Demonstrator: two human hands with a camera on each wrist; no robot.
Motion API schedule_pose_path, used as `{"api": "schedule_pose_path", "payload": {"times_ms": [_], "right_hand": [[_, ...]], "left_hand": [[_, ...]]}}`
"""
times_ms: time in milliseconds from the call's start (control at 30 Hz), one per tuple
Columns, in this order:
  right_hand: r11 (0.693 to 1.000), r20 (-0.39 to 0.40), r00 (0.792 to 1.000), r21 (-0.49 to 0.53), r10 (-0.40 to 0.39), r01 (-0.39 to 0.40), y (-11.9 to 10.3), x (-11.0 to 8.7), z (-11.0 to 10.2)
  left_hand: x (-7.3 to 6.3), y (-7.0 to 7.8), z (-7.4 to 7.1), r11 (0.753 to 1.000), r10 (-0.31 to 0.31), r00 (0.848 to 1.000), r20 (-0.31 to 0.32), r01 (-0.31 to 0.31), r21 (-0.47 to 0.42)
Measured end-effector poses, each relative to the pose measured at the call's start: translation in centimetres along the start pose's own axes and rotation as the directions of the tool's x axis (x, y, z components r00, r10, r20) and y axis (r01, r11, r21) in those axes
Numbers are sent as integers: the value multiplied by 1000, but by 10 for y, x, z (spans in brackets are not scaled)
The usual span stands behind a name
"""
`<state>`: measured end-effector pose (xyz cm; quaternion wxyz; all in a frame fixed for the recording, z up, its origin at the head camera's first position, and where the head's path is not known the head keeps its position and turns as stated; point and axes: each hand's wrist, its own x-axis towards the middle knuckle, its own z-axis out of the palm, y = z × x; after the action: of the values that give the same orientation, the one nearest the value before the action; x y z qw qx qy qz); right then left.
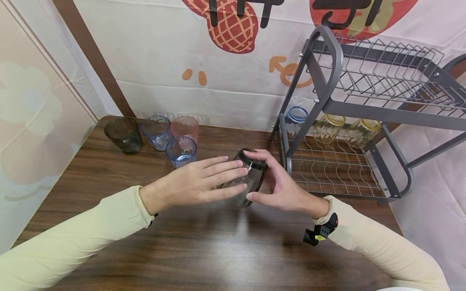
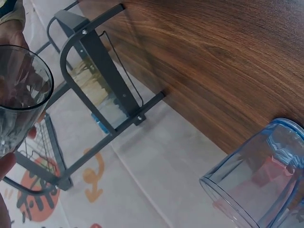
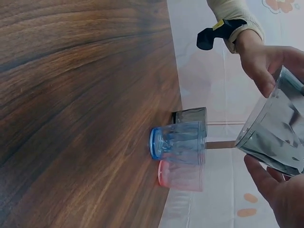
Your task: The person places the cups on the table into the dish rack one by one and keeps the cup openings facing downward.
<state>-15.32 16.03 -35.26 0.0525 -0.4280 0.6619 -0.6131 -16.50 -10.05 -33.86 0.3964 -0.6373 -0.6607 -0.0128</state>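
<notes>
A smoky grey drinking glass [image 1: 243, 195] is tilted above the table, its thick dark base up and its mouth toward the left palm. My right hand [image 1: 282, 188] grips it near the base, thumb on the near side and fingers over the far side. The left hand [image 1: 196, 182] lies along the glass with fingers straight and spread; its thumb is hidden in the head view. In the right wrist view the left thumb [image 3: 263, 83] is at the rim of the glass [image 3: 280, 128]. The left wrist view shows the glass's round mouth [image 2: 23, 80].
Behind the left hand stand two blue glasses [image 1: 181, 152], a pink glass [image 1: 189, 125] and another grey glass [image 1: 123, 135]. A two-tier grey metal rack [image 1: 327, 105] stands at right. Its lower shelf holds a blue glass [image 1: 295, 121] and two yellow glasses [image 1: 327, 128], upside down.
</notes>
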Motion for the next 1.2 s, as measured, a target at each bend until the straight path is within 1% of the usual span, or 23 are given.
{"api": "schedule_pose_path", "payload": {"times_ms": [100,200,433,767,1000,1100,1200], "right_hand": [[999,-7,1000,-47,-11,10,0,0,-1],[996,-11,1000,-89,-15,14,2,-1,-2],[981,-17,1000,-196,-9,6,3,-2,-6],[963,-14,999,-267,-51,46,6,-3,-9],[939,-23,998,-341,-64,53,6,-5,-12],[928,-15,997,-367,-71,61,6,-6,-14],[919,-5,997,-388,-72,65,4,-7,-15]], "left_hand": [[0,0,0,1000,0,1000,4,0,-3],[0,0,0,1000,-2,1000,-5,2,-13],[-2,2,2,996,-22,1000,-18,20,-89],[0,2,-2,993,-45,999,-31,41,-113],[-4,-1,-4,988,-74,996,-50,66,-142],[-6,-1,-5,986,-87,995,-47,79,-148],[-10,-3,-7,982,-115,993,-36,108,-157]]}}
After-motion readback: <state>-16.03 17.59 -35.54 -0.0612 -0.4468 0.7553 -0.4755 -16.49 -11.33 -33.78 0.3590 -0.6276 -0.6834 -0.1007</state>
